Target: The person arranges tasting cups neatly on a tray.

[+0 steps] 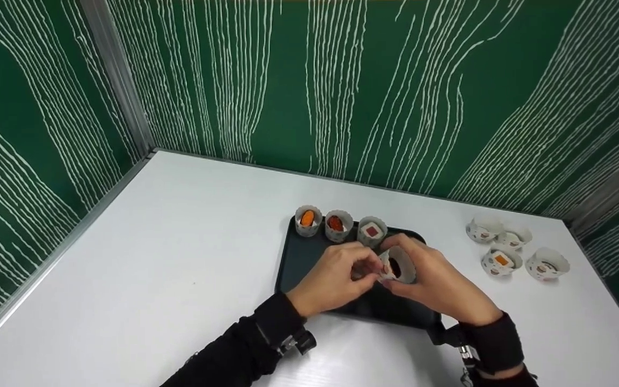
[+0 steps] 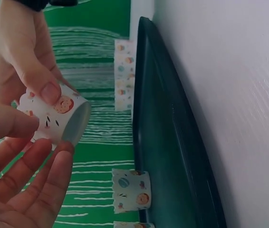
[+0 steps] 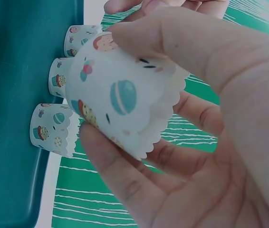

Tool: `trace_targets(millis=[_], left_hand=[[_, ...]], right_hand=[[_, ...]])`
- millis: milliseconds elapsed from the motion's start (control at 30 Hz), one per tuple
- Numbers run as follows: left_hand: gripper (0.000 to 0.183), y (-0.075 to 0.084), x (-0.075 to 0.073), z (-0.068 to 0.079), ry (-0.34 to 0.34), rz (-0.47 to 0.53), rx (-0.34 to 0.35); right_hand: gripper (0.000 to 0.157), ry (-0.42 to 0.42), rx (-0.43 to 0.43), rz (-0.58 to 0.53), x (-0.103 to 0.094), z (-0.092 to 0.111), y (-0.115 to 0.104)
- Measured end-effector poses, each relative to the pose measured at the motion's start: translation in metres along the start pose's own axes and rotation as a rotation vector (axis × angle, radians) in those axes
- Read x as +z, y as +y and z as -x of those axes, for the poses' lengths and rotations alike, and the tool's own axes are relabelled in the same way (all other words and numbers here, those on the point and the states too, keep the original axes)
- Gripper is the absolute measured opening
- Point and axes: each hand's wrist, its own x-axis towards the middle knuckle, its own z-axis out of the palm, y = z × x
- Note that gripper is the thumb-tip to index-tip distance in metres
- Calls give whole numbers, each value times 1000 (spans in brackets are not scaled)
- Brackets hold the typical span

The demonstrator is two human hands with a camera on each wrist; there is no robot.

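A patterned paper baking cup [image 1: 407,262] is held up above the dark tray [image 1: 303,271], with a dark piece [image 1: 395,267] inside it. The right hand [image 1: 438,277] grips the cup around its side between thumb and fingers. From the other side the left hand [image 1: 333,277] pinches at the same cup's scalloped rim. In the right wrist view the printed wall of the cup [image 3: 123,97] faces the camera, tilted. The left wrist view shows both hands around the cup [image 2: 53,116].
Along the tray's far edge stand three baking cups in a row: one with an orange oval [image 1: 307,218], one with a red piece [image 1: 335,223], one with a red-centred white square [image 1: 372,230]. Several more cups [image 1: 546,269] are grouped right of the tray on the white table [image 1: 207,258].
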Motion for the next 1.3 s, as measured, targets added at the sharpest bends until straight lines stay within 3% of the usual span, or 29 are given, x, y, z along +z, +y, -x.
trace_targets(millis=[500, 767, 1300], left_hand=[[12, 0, -7, 1, -52, -104, 42], [17, 2, -18, 0, -48, -116, 16], [20, 4, -29, -2, -47, -117, 7]], right_hand=[[47, -31, 17, -1, 0, 0, -1], [47, -72, 80, -17, -5, -1, 5], [50, -100, 173, 36, -28, -14, 40]])
